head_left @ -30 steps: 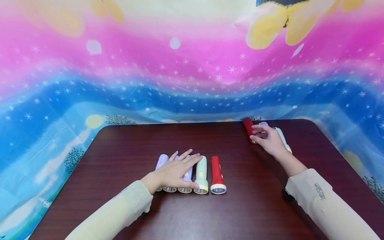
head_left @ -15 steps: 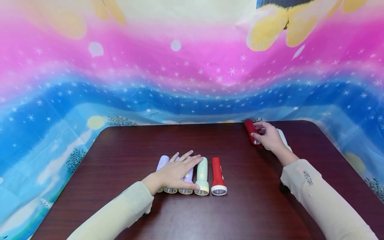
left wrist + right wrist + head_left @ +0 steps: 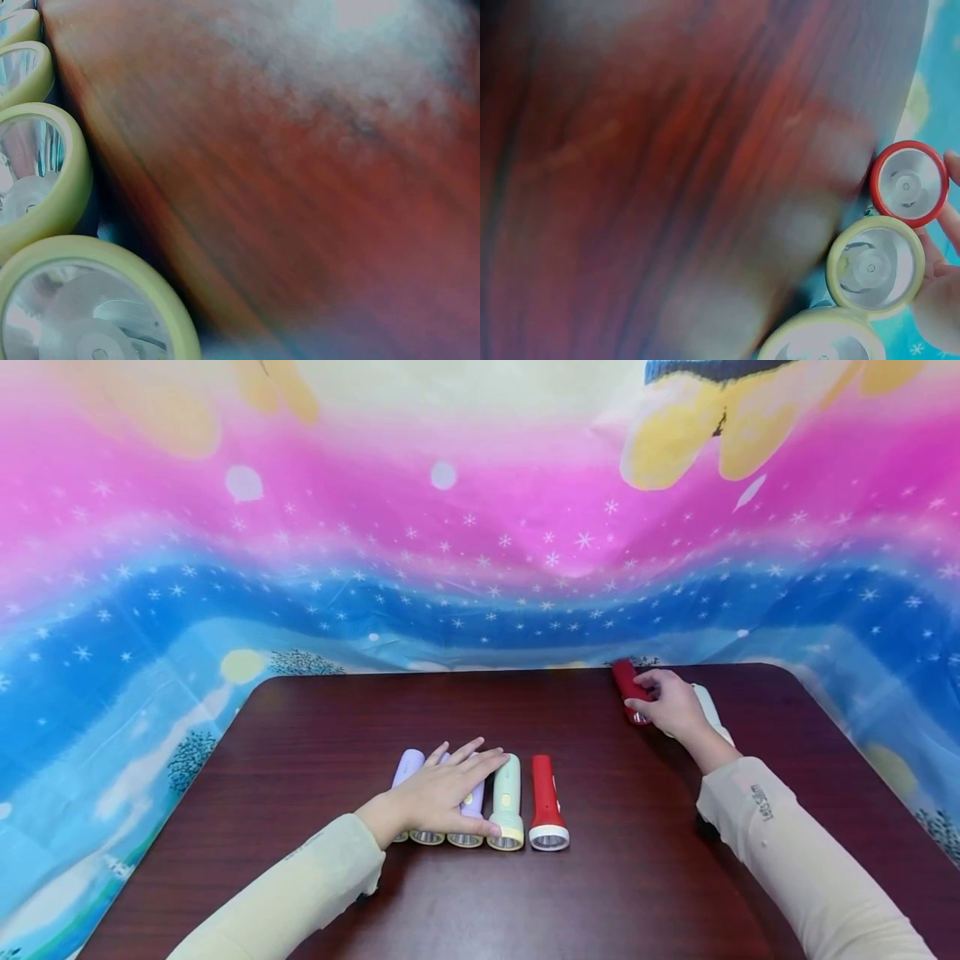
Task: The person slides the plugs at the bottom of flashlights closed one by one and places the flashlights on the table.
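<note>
My left hand (image 3: 435, 793) rests palm down with spread fingers across a row of flashlights. Among them are a purple flashlight (image 3: 408, 766) and a mint-green flashlight (image 3: 507, 793), the latter under my fingertip and thumb. Their yellow-rimmed lenses (image 3: 97, 300) face the left wrist camera. At the far right, my right hand (image 3: 675, 703) lies over a mostly hidden flashlight, its fingertips touching a dark red flashlight (image 3: 624, 681). In the right wrist view, a red-rimmed lens (image 3: 907, 184) stands beside a cream-rimmed lens (image 3: 875, 264), with fingers behind them.
A red flashlight (image 3: 546, 797) with a white rim lies just right of the left-hand row. One pale green flashlight (image 3: 705, 702) shows beyond my right hand. The dark wooden table (image 3: 600, 902) ends at a colourful cloth backdrop (image 3: 480, 527).
My right hand has shifted slightly and now hides the purple flashlight seen beside the dark red one earlier. The left hand stays on its row. The view has shifted a little.
</note>
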